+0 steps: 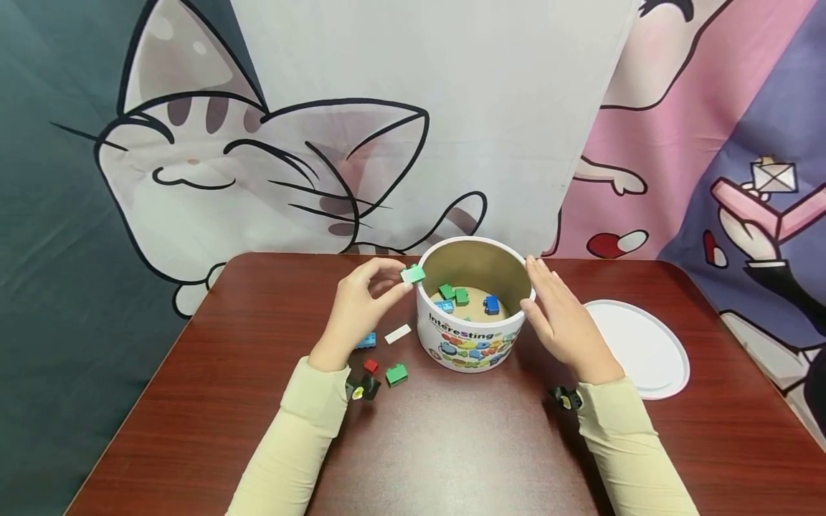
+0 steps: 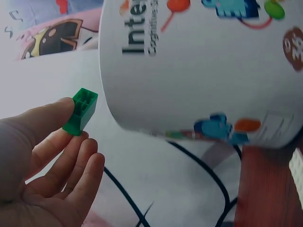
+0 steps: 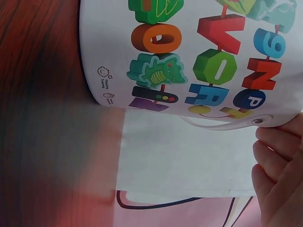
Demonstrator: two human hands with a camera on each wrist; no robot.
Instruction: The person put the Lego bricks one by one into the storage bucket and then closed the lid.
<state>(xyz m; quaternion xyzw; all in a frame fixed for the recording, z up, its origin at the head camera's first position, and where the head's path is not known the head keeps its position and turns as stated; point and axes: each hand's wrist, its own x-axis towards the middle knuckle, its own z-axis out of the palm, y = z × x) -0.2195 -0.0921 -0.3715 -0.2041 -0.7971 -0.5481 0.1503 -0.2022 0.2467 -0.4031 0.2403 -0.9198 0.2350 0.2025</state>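
Between thumb and fingertips my left hand [image 1: 361,304] pinches a green toy brick [image 1: 413,274] at the left rim of a white printed bucket [image 1: 474,351]. In the left wrist view the brick [image 2: 81,111] shows its hollow underside, beside the bucket's wall [image 2: 199,85]. My right hand [image 1: 568,319] rests against the bucket's right side, its fingers straight along the rim. The right wrist view shows those fingers [image 3: 279,156] by the handle's pivot. Inside the bucket lie green bricks [image 1: 461,296], a blue brick [image 1: 492,304] and a light blue one [image 1: 445,306].
On the table left of the bucket lie a white flat piece [image 1: 398,334], a light blue brick [image 1: 366,340], a small red brick [image 1: 371,366] and a green brick [image 1: 396,375]. A round white lid [image 1: 645,351] lies to the right. A printed cloth [image 1: 503,129] hangs behind.
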